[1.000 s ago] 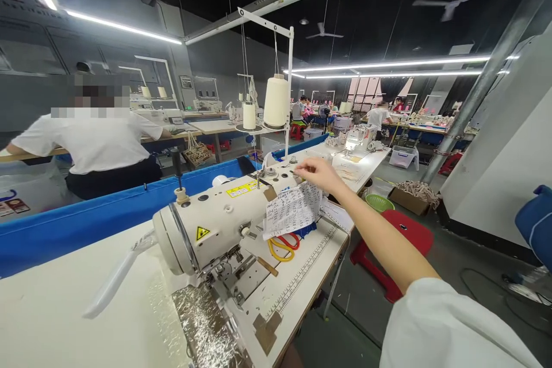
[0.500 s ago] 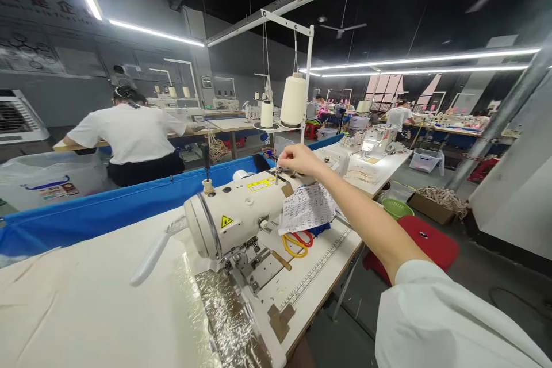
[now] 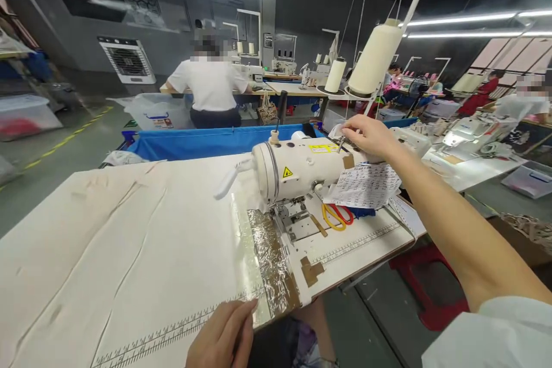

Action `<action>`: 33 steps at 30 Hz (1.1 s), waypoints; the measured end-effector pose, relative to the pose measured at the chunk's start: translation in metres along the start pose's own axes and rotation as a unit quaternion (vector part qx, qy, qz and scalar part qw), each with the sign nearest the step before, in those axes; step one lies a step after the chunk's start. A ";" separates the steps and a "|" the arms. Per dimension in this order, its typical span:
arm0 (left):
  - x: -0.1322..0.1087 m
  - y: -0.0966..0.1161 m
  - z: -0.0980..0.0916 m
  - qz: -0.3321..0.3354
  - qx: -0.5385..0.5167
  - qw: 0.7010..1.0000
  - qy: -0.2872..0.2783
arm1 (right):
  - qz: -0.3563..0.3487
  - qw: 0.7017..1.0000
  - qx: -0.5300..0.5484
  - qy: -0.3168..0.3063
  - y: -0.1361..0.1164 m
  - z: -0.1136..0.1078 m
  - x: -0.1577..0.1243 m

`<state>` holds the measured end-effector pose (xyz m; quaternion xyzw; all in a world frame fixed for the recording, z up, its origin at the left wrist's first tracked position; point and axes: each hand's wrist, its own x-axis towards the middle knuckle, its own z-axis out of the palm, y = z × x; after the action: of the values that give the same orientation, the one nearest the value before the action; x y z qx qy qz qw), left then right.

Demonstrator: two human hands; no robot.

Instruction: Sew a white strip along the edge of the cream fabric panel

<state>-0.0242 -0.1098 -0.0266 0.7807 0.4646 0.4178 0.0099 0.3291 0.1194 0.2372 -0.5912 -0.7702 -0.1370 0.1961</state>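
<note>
A white industrial sewing machine [image 3: 302, 167] stands on the table. My right hand [image 3: 364, 133] is on top of it, fingers pinched beside a small metal thread post [image 3: 341, 144]; what they grip is too small to make out. At the front table edge, my left hand [image 3: 222, 333] rests near the printed ruler scale, its fingers curled and pressed together; anything within them is hidden. A handwritten paper sheet [image 3: 364, 185] hangs on the machine's front. Beneath it lie scissors with yellow and red handles [image 3: 334, 217]. Two cream thread cones, one large [image 3: 376, 60] and one small [image 3: 335, 76], stand behind.
Shiny film and brown tape [image 3: 269, 259] cover the table by the needle area. A blue cloth trough [image 3: 190, 144] runs along the back edge. A red stool [image 3: 431, 287] stands at the right. Beyond, a person in a white shirt [image 3: 211, 83] sits at another machine.
The view has swung left and down, so the machine appears further right. My left hand has come into view at the front edge. My right hand stays at the machine's top.
</note>
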 end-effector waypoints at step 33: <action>-0.036 -0.092 -0.147 -0.274 0.276 0.921 -0.018 | 0.047 0.996 0.075 -0.031 -0.068 0.163 -0.204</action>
<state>-0.1958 -0.1384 0.0092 0.6019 0.7571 0.2401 -0.0831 0.2869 -0.0013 -0.0004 -0.6143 -0.7554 -0.0513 0.2223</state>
